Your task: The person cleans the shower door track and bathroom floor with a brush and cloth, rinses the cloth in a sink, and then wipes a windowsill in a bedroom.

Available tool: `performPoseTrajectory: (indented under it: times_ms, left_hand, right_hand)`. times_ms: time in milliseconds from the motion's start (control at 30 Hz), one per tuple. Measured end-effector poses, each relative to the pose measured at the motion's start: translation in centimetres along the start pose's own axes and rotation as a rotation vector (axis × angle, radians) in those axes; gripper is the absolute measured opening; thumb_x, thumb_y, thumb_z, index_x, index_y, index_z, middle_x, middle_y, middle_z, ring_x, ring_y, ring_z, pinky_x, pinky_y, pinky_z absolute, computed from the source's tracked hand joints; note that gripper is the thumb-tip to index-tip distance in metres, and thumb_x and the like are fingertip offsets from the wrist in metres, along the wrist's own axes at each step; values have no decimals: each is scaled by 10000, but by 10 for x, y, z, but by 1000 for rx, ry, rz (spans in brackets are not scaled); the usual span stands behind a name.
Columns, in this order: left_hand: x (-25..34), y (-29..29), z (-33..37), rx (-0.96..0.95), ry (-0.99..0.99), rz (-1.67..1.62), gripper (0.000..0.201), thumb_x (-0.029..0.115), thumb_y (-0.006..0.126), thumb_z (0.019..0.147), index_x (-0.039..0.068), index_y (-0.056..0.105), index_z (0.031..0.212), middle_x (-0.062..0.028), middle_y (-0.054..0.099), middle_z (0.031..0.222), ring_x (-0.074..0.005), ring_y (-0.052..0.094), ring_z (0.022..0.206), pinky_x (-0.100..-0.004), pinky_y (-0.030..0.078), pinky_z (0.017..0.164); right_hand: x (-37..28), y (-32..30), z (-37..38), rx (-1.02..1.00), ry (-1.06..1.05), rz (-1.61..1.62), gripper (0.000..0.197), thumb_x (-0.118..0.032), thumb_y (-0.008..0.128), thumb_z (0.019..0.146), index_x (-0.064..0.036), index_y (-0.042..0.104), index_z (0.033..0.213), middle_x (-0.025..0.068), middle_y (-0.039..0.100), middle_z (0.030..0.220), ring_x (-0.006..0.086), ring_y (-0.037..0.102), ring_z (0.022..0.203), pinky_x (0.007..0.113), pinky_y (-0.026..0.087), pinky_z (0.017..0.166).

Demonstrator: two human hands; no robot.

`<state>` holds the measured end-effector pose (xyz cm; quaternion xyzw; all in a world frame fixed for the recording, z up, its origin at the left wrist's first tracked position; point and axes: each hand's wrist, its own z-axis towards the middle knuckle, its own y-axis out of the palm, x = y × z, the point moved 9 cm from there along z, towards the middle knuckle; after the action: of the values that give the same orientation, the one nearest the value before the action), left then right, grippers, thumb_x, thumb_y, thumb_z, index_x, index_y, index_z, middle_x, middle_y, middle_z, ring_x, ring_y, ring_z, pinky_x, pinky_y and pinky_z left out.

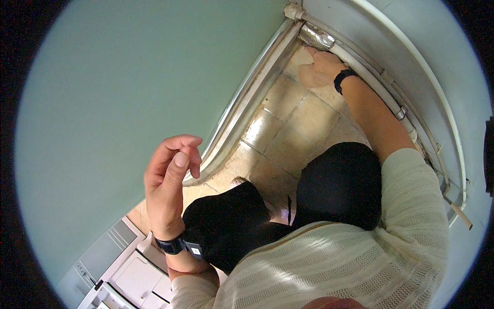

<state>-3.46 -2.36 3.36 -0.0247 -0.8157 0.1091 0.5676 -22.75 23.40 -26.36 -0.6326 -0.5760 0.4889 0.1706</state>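
Note:
My left hand is raised beside the green panel, its fingers loosely bent and the thumb apart from them. It holds nothing that I can see. My right hand reaches down into the far corner, low over the tiled floor. It is beside a white pipe and close to a shiny silver wrapping at the pipe's far end. The right fingertips are partly hidden and a little blurred, so whether they grip anything does not show. Each wrist wears a black band.
A large pale green panel with a metal-edged base stands on the left. Along the right wall run several pipes, among them a curved white one. My black-clad knees are bent below. A white appliance is at lower left.

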Motion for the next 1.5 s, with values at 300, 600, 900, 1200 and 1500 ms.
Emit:
performPoseTrajectory:
  times_ms: [300, 600, 900, 1200, 1500]
  left_hand:
    - [1, 13, 6, -43, 4, -9, 277, 247, 580, 889, 1, 607, 1014, -6, 547, 770, -88, 467, 670, -216, 379, 664]
    - [2, 12, 3, -33, 16, -21, 280, 255, 583, 887, 2, 610, 1004, -7, 544, 768, -89, 467, 667, -219, 378, 655]
    - [5, 10, -2, -35, 0, -29, 300, 267, 582, 888, -1, 610, 1022, -12, 550, 773, -89, 477, 681, -211, 389, 656]
    - [5, 16, -6, -17, -3, -23, 311, 271, 583, 890, -5, 609, 1032, -10, 552, 767, -85, 473, 672, -209, 391, 642]
    - [6, 27, 3, -41, 21, 8, 281, 247, 581, 893, 2, 617, 1026, -10, 557, 769, -77, 470, 670, -196, 383, 635]
  right_hand:
    - [47, 37, 5, 19, 46, 8, 574, -237, 523, 842, -40, 364, 1357, 216, 547, 1207, 347, 535, 1109, 384, 417, 940]
    - [76, 65, 5, -189, 25, 123, 399, -274, 632, 782, 0, 611, 1072, 195, 612, 1085, 282, 577, 988, 315, 426, 871]
    - [15, 18, 3, 5, -197, 890, 324, -118, 620, 817, -43, 573, 1128, 78, 609, 1044, 173, 563, 961, 270, 433, 841]
    - [13, 26, 18, 325, 1, -101, 579, 12, 531, 775, -170, 446, 1318, 119, 379, 1327, 368, 473, 1083, 397, 425, 941]
    - [-80, 140, -73, 118, -614, -431, 351, -105, 510, 811, -103, 556, 1159, 137, 489, 1164, 348, 501, 1032, 414, 528, 723]
